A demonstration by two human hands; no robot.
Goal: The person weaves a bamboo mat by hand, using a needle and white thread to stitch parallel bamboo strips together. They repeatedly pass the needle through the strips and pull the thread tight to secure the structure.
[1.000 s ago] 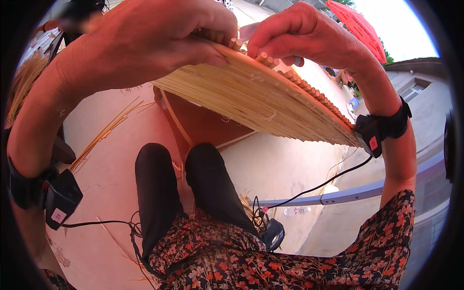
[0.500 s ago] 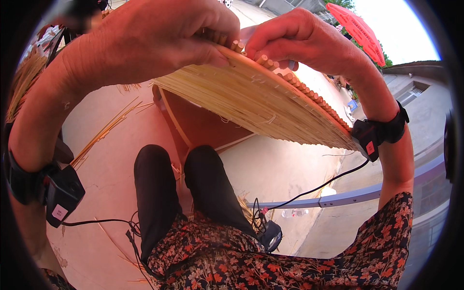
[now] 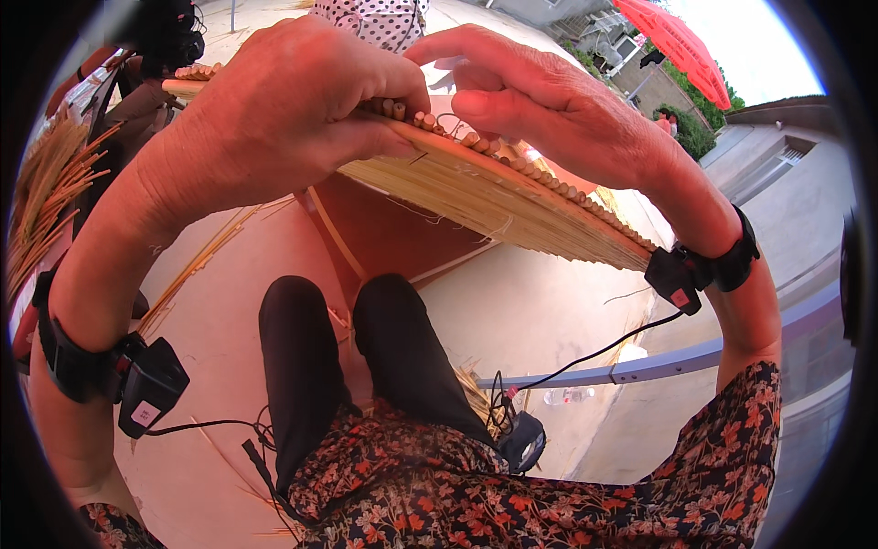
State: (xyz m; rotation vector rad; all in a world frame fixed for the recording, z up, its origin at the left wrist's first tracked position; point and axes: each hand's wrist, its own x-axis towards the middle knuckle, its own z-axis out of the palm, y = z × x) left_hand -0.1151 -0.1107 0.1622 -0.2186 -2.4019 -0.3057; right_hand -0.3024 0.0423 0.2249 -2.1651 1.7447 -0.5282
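Observation:
A mat of pale straw-coloured stalks is tilted in front of me, its underside facing me and the round stalk ends lined up along its upper edge. White thread stitches and loose thread ends show on it. My left hand is closed on the edge, thumb below and fingers curled over the top. Just right of it, my right hand hovers over the stalk ends, index finger and thumb apart. A thin loop of thread shows between the hands; whether the right fingers touch it I cannot make out.
Beneath the mat is a brown surface with pale edging. Loose stalks lie on the floor, with a bundle of stalks at far left. Cables run from black wrist devices. A grey metal rail crosses at right.
My right hand has opened from a pinch at the stalk ends, its fingers now spread above the edge. My left hand and the mat's edge sit a little lower in view.

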